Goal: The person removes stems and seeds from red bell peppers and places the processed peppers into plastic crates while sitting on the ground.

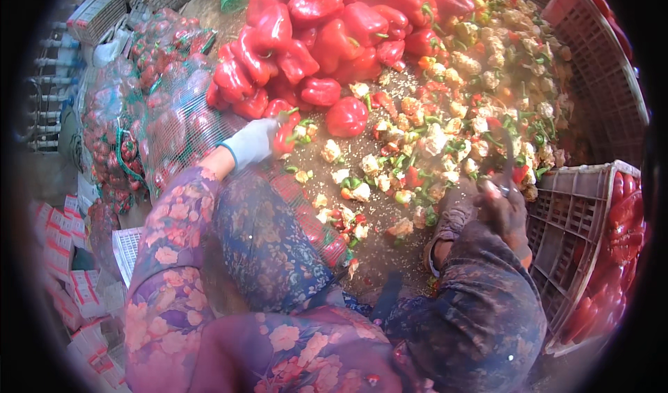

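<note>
My left hand point(252, 143), in a pale glove with a blue cuff, reaches to the near edge of a heap of red bell peppers point(334, 41). Its fingers are closed on a small red bell pepper point(284, 139), whose green stem shows at the fingertips. Lower right, my right hand point(506, 208) is in shade, its fingers wrapped round a knife point(510, 146) with a thin, dark, slightly curved blade pointing away from me. Pale pepper cores with green stems point(435, 139) lie around the blade. Blur hides the knife's handle.
On the right stand a plastic crate point(567, 212) holding red peppers and a larger crate point(598, 52) behind it. Net sacks of peppers point(115, 128) are at left, beyond my left arm. Seeds and cores litter the ground point(390, 274). Red-and-white boxes point(83, 292) lie lower left.
</note>
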Tool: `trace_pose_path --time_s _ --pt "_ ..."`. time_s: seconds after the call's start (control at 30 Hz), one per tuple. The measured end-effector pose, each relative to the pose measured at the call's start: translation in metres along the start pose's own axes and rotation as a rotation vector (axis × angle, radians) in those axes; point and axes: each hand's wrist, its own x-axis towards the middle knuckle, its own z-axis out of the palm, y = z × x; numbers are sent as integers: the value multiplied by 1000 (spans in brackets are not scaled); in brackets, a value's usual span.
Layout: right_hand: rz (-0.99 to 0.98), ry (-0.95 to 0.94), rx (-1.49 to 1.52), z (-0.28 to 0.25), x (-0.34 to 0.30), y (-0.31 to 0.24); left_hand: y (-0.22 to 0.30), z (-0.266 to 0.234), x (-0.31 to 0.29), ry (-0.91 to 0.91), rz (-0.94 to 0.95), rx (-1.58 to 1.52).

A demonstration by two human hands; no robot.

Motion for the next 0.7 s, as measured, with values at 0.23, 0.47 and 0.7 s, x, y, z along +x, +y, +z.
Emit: trace_pose_path --time_s 0.23,0.47,0.7 --pt "30 -416 -432 103 43 -100 120 3 36 326 358 -1263" --pt "-130 -219 -264 95 32 -100 205 -5 52 493 642 -1313" --pt "-136 -144 -402 68 31 -76 230 7 55 429 469 -1391"
